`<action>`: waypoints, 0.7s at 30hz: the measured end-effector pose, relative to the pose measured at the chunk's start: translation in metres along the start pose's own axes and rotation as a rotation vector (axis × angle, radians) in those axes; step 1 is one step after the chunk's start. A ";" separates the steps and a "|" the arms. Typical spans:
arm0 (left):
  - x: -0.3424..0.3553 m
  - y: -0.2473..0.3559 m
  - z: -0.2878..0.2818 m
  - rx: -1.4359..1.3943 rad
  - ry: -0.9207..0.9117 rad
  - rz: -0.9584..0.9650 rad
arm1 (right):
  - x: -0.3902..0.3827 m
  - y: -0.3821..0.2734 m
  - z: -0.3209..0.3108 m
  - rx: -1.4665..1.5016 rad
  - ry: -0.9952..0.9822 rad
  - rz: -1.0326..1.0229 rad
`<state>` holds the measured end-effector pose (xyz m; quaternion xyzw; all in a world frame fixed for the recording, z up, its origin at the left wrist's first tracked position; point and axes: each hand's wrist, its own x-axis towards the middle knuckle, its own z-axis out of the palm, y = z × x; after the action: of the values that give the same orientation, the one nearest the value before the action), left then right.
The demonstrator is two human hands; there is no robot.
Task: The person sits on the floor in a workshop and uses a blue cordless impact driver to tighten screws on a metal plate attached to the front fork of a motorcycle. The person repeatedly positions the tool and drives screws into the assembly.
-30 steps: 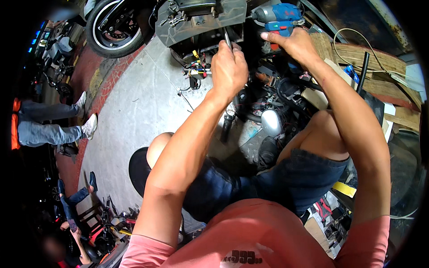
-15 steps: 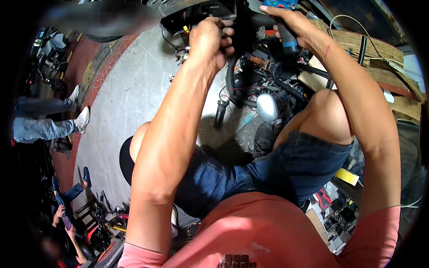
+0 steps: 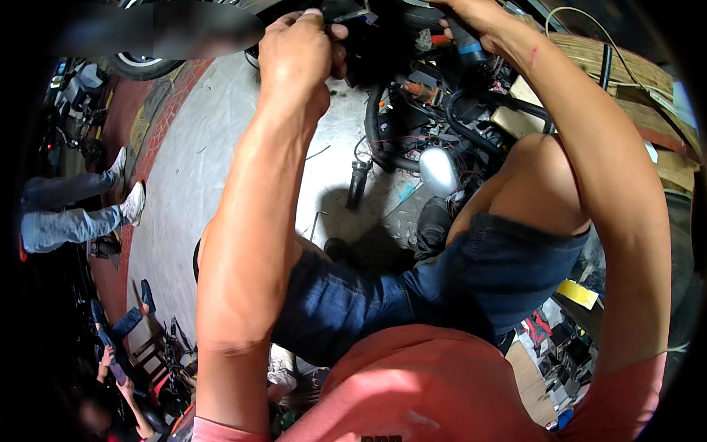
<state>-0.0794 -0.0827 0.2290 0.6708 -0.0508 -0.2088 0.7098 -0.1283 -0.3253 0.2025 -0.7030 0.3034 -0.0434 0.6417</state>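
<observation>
Gripping a dark tool handle (image 3: 465, 43) with our right hand (image 3: 487, 23), we curl our left hand (image 3: 297, 57), its hold unclear; finished and remaining steps: cannot tell.

You're in a coral-red short-sleeved T-shirt (image 3: 434, 376) around 5 o'clock, dark print (image 3: 379, 438) cut off at 6, left sleeve (image 3: 228, 432) at 7, right sleeve (image 3: 633, 390) at 4. Blue denim shorts (image 3: 508, 272), stitched seams, run 7 to 4 o'clock; dark shoe (image 3: 433, 228) at 3. Left hand (image 3: 298, 55) at 11 and right hand (image 3: 482, 22) at 1 both bare, small thin mark (image 3: 534, 55) on the right forearm.
</observation>
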 end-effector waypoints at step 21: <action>0.036 -0.009 0.011 0.310 -0.005 0.130 | 0.021 0.008 0.002 0.050 0.004 0.005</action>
<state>-0.0528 -0.1059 0.2135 0.7669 -0.1277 -0.1538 0.6098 -0.1136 -0.3338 0.1876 -0.6860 0.3050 -0.0509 0.6586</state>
